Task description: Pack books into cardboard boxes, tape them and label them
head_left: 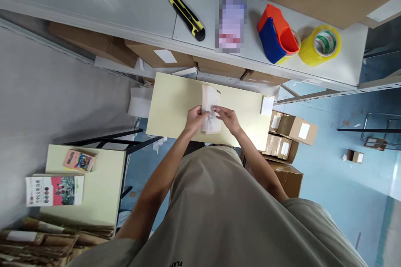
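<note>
A flat, whitish wrapped packet [210, 123] lies lengthwise over the pale yellow table [175, 96] in front of me. What is inside its wrapping I cannot make out. My left hand [194, 120] grips the packet's left edge, thumb on top and fingers curled at the side. On the opposite side my right hand [229, 120] has its thumb and forefinger pinched together at the wrapping near the right edge. A small white stack of slips or labels [267, 105] sits at the table's right end.
The grey shelf [140, 12] ahead holds a utility knife [184, 14], a blurred phone-like item [232, 23], an orange-and-blue tape dispenser [277, 35] and tape rolls [319, 46]. Cardboard boxes [285, 133] stand right of the table. Books [54, 190] lie on a side table at left.
</note>
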A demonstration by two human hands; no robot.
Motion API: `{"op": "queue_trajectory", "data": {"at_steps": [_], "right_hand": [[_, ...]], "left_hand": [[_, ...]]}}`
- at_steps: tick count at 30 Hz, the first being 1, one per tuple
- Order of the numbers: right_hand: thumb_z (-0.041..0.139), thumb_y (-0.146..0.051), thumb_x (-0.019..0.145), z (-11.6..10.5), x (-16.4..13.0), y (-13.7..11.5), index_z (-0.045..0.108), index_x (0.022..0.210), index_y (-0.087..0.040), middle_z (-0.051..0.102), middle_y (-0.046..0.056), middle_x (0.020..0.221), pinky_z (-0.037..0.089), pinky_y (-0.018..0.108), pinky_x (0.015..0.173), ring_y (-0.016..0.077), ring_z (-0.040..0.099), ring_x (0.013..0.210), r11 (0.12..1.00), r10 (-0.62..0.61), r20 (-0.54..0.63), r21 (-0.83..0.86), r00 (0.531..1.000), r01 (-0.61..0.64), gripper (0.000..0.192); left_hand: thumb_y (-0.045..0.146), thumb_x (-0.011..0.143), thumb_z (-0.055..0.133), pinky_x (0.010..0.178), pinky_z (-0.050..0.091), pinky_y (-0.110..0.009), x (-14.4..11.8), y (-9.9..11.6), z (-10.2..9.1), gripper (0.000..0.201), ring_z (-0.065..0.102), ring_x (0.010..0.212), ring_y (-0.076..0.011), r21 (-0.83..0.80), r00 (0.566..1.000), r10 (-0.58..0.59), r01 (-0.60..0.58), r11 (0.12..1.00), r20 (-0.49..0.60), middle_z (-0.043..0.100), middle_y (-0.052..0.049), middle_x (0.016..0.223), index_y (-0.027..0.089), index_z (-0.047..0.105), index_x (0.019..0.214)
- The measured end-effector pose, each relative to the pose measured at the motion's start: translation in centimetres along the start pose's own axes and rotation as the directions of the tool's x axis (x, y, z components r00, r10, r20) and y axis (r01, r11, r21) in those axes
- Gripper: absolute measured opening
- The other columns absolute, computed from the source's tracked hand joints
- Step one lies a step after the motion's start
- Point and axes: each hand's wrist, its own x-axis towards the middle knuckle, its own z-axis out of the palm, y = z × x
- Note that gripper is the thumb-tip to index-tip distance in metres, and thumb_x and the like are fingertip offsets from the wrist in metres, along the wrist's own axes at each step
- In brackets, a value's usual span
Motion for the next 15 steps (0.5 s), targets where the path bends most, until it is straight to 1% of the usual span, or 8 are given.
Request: {"op": "queue_trajectory", "data": {"at_steps": [2, 4, 5, 7, 9, 10, 13, 15], "right_hand": [[0.09, -0.091, 0.079, -0.7, 1.2, 0.0, 0.089, 0.131, -0.024, 0.082, 0.015, 0.154, 0.06, 0.058, 0.13, 0.0403, 0.071, 0.151, 0.999, -0.016, -0.133, -0.043, 0.991, 0.011, 0.085], [0.095, -0.087, 0.074, -1.1, 2.2, 0.1, 0.086, 0.136, -0.022, 0.078, 0.02, 0.161, 0.057, 0.06, 0.133, 0.0413, 0.07, 0.154, 0.997, 0.044, -0.221, -0.059, 0.974, -0.058, 0.09], [0.098, -0.086, 0.072, -1.1, 2.6, 0.2, 0.085, 0.138, -0.021, 0.079, 0.021, 0.158, 0.058, 0.06, 0.131, 0.0409, 0.071, 0.151, 0.993, 0.099, -0.209, -0.044, 0.973, -0.11, 0.093], [0.1, -0.084, 0.071, -0.2, 3.3, 0.6, 0.085, 0.135, -0.021, 0.085, 0.018, 0.143, 0.061, 0.06, 0.126, 0.0386, 0.077, 0.14, 0.984, 0.176, -0.101, -0.007, 0.979, -0.178, 0.091], [0.102, -0.081, 0.068, 1.7, 3.9, 1.2, 0.088, 0.123, -0.022, 0.09, 0.013, 0.125, 0.063, 0.057, 0.119, 0.0358, 0.081, 0.126, 0.983, 0.181, -0.007, 0.006, 0.983, -0.181, 0.082], [0.103, -0.079, 0.066, 3.0, 4.4, 1.5, 0.088, 0.117, -0.023, 0.091, 0.011, 0.117, 0.065, 0.056, 0.115, 0.0345, 0.082, 0.119, 0.984, 0.178, 0.005, 0.007, 0.984, -0.178, 0.078], [0.105, -0.069, 0.06, 7.6, 6.5, 3.0, 0.086, 0.105, -0.023, 0.089, 0.007, 0.099, 0.067, 0.052, 0.102, 0.0308, 0.081, 0.103, 0.977, 0.212, -0.031, 0.002, 0.977, -0.212, 0.067], [0.102, -0.064, 0.063, 11.0, 8.4, 4.0, 0.084, 0.099, -0.023, 0.086, 0.005, 0.092, 0.066, 0.048, 0.097, 0.0279, 0.079, 0.096, 0.974, 0.228, -0.049, 0.001, 0.973, -0.228, 0.057]], "left_hand": [[0.061, 0.071, 0.09, 0.082, 0.063, -0.038, 0.7, -0.3, -2.2, 0.05, 0.081, 0.099, -0.0317, -0.078, 0.998, -0.055, 0.055, 0.995, -0.002, 0.086, -0.011, 0.1, 0.021, 0.078, 0.099], [0.067, 0.067, 0.088, 0.082, 0.061, -0.039, 1.3, -0.5, -4.6, 0.055, 0.079, 0.099, -0.032, -0.138, 0.997, -0.074, 0.078, 0.987, 0.031, 0.083, -0.011, 0.095, 0.023, 0.077, 0.097], [0.068, 0.065, 0.088, 0.082, 0.06, -0.039, 1.6, -0.7, -5.8, 0.056, 0.078, 0.099, -0.0321, -0.164, 0.996, -0.075, 0.083, 0.983, 0.056, 0.082, -0.011, 0.094, 0.023, 0.076, 0.096], [0.068, 0.062, 0.089, 0.085, 0.059, -0.04, 2.2, -1.0, -8.1, 0.056, 0.076, 0.099, -0.0324, -0.189, 0.992, -0.078, 0.095, 0.977, 0.096, 0.081, -0.01, 0.093, 0.024, 0.075, 0.095], [0.066, 0.061, 0.09, 0.084, 0.057, -0.039, 3.0, -1.6, -10.3, 0.054, 0.074, 0.098, -0.032, -0.155, 0.99, -0.097, 0.113, 0.981, 0.106, 0.079, -0.009, 0.09, 0.025, 0.073, 0.092], [0.065, 0.062, 0.089, 0.083, 0.056, -0.038, 3.5, -1.9, -11.3, 0.053, 0.073, 0.096, -0.031, -0.122, 0.99, -0.107, 0.118, 0.986, 0.092, 0.078, -0.008, 0.089, 0.025, 0.072, 0.091], [0.057, 0.071, 0.082, 0.081, 0.053, -0.034, 5.5, -3.2, -14.6, 0.04, 0.069, 0.09, -0.0256, -0.002, 0.994, -0.105, 0.105, 0.994, -0.021, 0.073, -0.004, 0.086, 0.025, 0.068, 0.089], [0.047, 0.079, 0.079, 0.086, 0.054, -0.033, 7.2, -4.1, -16.9, 0.029, 0.068, 0.091, -0.0238, 0.093, 0.994, -0.056, 0.065, 0.994, -0.099, 0.073, -0.003, 0.089, 0.024, 0.069, 0.094]]}}
